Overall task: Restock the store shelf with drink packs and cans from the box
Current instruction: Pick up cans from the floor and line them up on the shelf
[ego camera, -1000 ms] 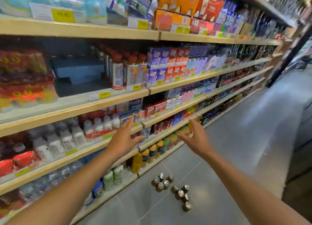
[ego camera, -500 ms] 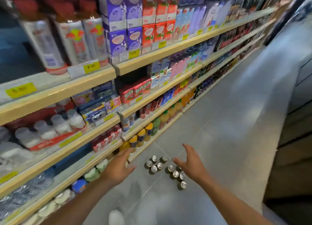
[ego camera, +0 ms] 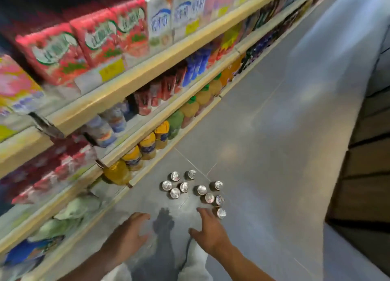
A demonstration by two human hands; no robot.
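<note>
Just beyond right grip (ego camera: 209, 232), cans (ego camera: 201, 189) on floor (ego camera: 274, 154)

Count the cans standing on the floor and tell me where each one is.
10 cans stand on the floor: five in a left cluster, five in a right cluster, the nearest one by the right hand. None looks hidden, though the view is blurred.

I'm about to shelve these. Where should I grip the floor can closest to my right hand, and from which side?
Probably grip the nearest can round its side wall just under the silver top, the right hand coming from above on the near side. It stands upright, lid up, and another can stands close on its far side.
</note>
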